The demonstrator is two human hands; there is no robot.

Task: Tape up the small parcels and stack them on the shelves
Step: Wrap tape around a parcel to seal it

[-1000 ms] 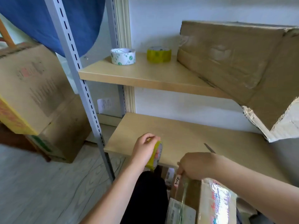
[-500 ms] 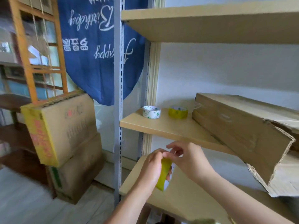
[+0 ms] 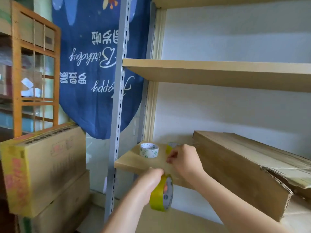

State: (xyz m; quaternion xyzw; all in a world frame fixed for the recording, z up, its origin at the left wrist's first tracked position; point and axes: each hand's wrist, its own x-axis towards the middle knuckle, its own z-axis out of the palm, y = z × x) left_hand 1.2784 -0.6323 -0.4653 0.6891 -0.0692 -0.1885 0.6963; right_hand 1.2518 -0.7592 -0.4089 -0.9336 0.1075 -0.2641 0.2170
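Note:
My left hand grips a yellow tape roll held on edge in front of the middle shelf. Just above the roll, my right hand has its fingertips pinched together, apparently on the roll's loose clear end; the strip itself is hard to make out. A white tape roll with green print lies on that shelf. A second yellow roll sits behind it, mostly hidden by my right hand. No small parcel is in view.
A long, torn cardboard box lies across the middle shelf at the right. An upper shelf and a lower shelf flank it. A grey metal upright stands left. Stacked cardboard boxes, a blue banner and a wooden cabinet fill the left.
My view has tilted up from the lower shelf to the middle shelves. Both hands rose with the yellow roll, and my right hand moved from the parcel to the roll, then up away from it.

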